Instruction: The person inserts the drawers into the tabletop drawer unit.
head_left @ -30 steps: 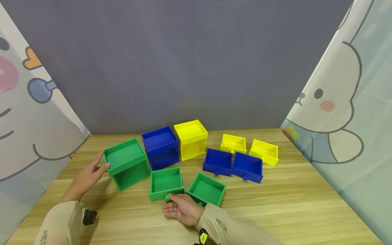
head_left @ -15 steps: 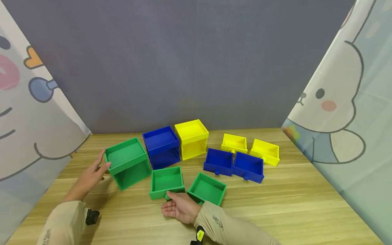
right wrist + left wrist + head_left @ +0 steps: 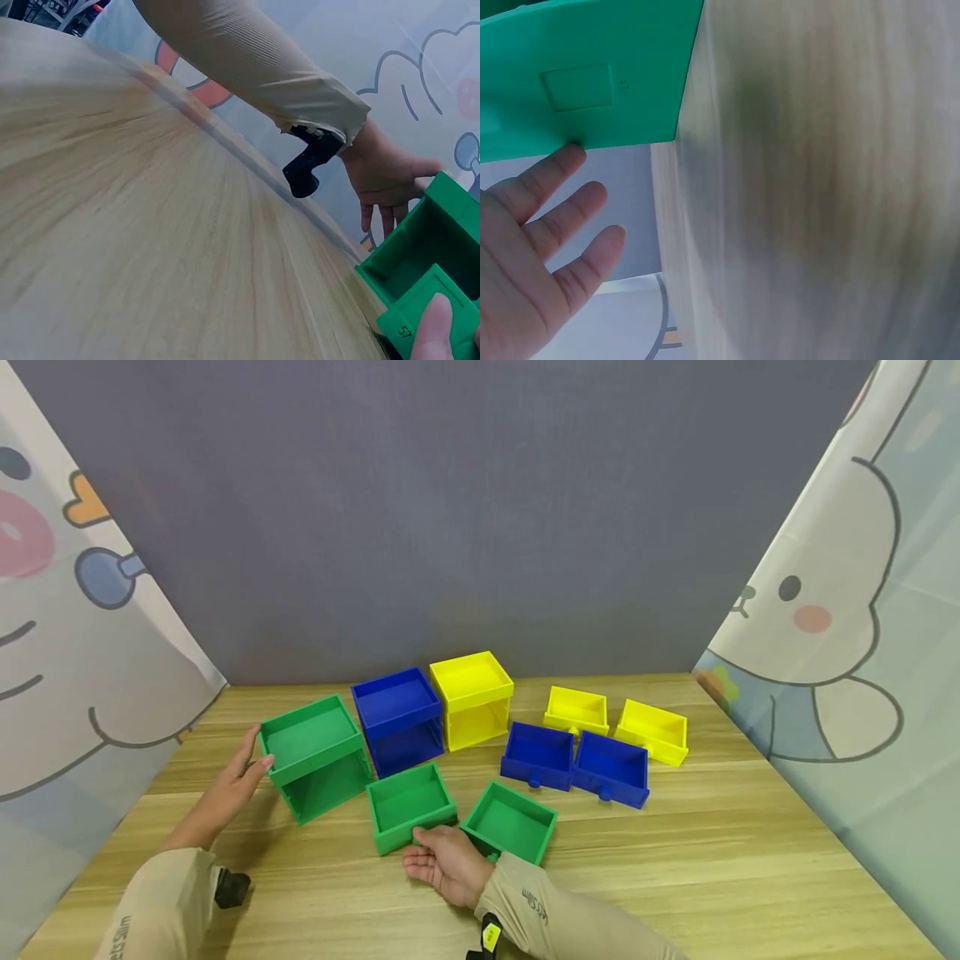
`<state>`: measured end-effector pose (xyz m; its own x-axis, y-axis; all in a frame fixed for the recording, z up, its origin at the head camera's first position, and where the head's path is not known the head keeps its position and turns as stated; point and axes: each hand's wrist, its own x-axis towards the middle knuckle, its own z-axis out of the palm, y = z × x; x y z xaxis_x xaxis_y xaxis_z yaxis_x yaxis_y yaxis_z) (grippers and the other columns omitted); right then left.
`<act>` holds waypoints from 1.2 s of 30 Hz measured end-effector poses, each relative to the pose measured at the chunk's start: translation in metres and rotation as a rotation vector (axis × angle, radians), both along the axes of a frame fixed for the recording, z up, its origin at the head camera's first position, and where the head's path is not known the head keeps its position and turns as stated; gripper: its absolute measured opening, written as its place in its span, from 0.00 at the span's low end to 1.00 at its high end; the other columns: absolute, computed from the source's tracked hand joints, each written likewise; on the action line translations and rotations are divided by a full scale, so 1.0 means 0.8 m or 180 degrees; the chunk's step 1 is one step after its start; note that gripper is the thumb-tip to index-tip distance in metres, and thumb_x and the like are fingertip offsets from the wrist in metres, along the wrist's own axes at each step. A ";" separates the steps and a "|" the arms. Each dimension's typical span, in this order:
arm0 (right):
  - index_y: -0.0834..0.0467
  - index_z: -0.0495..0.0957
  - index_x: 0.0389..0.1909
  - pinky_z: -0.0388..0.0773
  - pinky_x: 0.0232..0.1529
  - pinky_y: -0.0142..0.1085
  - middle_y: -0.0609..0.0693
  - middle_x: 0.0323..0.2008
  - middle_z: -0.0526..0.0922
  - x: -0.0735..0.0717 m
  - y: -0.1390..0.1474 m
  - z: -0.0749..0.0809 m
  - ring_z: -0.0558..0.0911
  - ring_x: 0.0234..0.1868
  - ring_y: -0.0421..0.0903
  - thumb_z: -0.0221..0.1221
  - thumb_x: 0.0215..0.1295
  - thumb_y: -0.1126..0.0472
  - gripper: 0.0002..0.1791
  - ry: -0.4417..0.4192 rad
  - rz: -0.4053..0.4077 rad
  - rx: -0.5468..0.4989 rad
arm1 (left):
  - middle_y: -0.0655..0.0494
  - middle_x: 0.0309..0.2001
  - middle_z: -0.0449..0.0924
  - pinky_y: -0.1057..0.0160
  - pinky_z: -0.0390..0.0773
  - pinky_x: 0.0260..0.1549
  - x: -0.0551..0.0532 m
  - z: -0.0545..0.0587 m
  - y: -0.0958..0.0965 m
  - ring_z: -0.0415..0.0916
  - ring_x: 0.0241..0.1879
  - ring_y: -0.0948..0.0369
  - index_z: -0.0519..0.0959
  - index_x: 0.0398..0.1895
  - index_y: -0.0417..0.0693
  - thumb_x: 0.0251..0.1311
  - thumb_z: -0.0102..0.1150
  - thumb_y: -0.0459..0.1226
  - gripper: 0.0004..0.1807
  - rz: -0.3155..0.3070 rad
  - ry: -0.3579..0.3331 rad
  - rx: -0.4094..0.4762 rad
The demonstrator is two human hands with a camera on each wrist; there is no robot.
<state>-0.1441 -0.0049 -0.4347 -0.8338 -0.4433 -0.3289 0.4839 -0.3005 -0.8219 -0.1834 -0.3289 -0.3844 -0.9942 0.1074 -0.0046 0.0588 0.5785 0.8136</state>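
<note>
A green cabinet frame (image 3: 311,735) with a tray top and open front stands at the left. My left hand (image 3: 225,793) touches its left side, thumb at the front and a finger toward the back. Spread, fairly straight fingers (image 3: 585,266) show in the left wrist view, one right at the frame's edge. To the right of the cabinet frame is a green drawer (image 3: 405,800), its back turned toward the frame's opening. My right hand (image 3: 450,864) pinches this drawer at its front, where the knob is hidden. A second green drawer (image 3: 512,822) lies just beyond the right wrist.
Behind stand a blue cabinet frame (image 3: 396,702) and a yellow cabinet frame (image 3: 472,681). Two blue drawers (image 3: 536,752) and two yellow drawers (image 3: 577,706) lie on the right of the wooden table (image 3: 712,860). A grey backdrop (image 3: 480,527) rises behind the table.
The green drawer in my right hand has turned counterclockwise, its front left corner swinging toward me. My left hand stays at the green cabinet frame. The whole view has shifted slightly.
</note>
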 end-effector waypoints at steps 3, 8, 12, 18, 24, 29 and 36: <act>0.61 0.70 0.33 0.78 0.36 0.27 0.48 0.23 0.76 0.001 -0.001 0.001 0.79 0.25 0.36 0.45 0.74 0.66 0.08 0.0010 0.0033 -0.0068 | 0.32 0.72 0.22 0.24 0.49 0.52 0.000 -0.002 0.000 0.37 0.65 0.24 0.20 0.74 0.58 0.76 0.32 0.49 0.39 -0.0014 0.0007 0.0091; 0.59 0.68 0.32 0.78 0.37 0.27 0.49 0.24 0.76 0.004 -0.003 0.004 0.79 0.26 0.37 0.45 0.73 0.68 0.08 0.0015 0.0029 -0.0104 | 0.35 0.72 0.19 0.23 0.46 0.52 0.001 -0.001 0.001 0.34 0.65 0.24 0.19 0.73 0.60 0.75 0.32 0.51 0.39 -0.0020 -0.0009 0.0163; 0.60 0.69 0.32 0.78 0.36 0.27 0.49 0.23 0.77 0.005 -0.004 0.008 0.79 0.25 0.37 0.45 0.73 0.69 0.08 0.0056 0.0090 -0.0138 | 0.39 0.72 0.16 0.23 0.43 0.52 0.002 0.001 0.003 0.30 0.66 0.25 0.19 0.73 0.61 0.75 0.32 0.51 0.39 -0.0023 -0.0010 0.0201; 0.60 0.71 0.33 0.79 0.37 0.28 0.49 0.23 0.78 0.007 -0.007 0.013 0.80 0.26 0.36 0.46 0.73 0.68 0.08 0.0135 0.0219 -0.0177 | 0.32 0.71 0.18 0.23 0.46 0.52 0.001 -0.002 0.004 0.33 0.64 0.23 0.20 0.73 0.57 0.76 0.32 0.49 0.39 -0.0014 0.0020 0.0134; 0.62 0.71 0.34 0.79 0.38 0.29 0.49 0.23 0.78 0.006 -0.011 0.014 0.80 0.25 0.37 0.45 0.72 0.68 0.07 0.0155 0.0184 -0.0170 | 0.29 0.71 0.23 0.24 0.50 0.52 0.000 -0.004 0.005 0.39 0.64 0.22 0.21 0.74 0.54 0.76 0.32 0.49 0.39 0.0031 0.0053 0.0073; 0.62 0.72 0.35 0.79 0.38 0.29 0.49 0.23 0.78 0.004 -0.016 0.016 0.80 0.25 0.36 0.45 0.72 0.68 0.08 0.0164 0.0215 -0.0171 | 0.29 0.71 0.23 0.24 0.51 0.52 0.000 -0.004 0.006 0.40 0.64 0.22 0.20 0.74 0.54 0.76 0.32 0.49 0.39 0.0038 0.0050 0.0081; 0.62 0.71 0.36 0.79 0.40 0.30 0.50 0.25 0.77 0.009 -0.026 0.021 0.79 0.26 0.37 0.46 0.73 0.68 0.07 0.0144 0.0230 -0.0111 | 0.20 0.69 0.35 0.26 0.54 0.53 0.002 -0.003 0.006 0.45 0.63 0.24 0.20 0.73 0.53 0.76 0.32 0.49 0.39 0.0091 0.0021 0.0062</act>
<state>-0.1368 -0.0257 -0.4179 -0.8129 -0.5134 -0.2751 0.4681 -0.2948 -0.8331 -0.1817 -0.3241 -0.3871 -0.9969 0.0789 0.0037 0.0477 0.5640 0.8244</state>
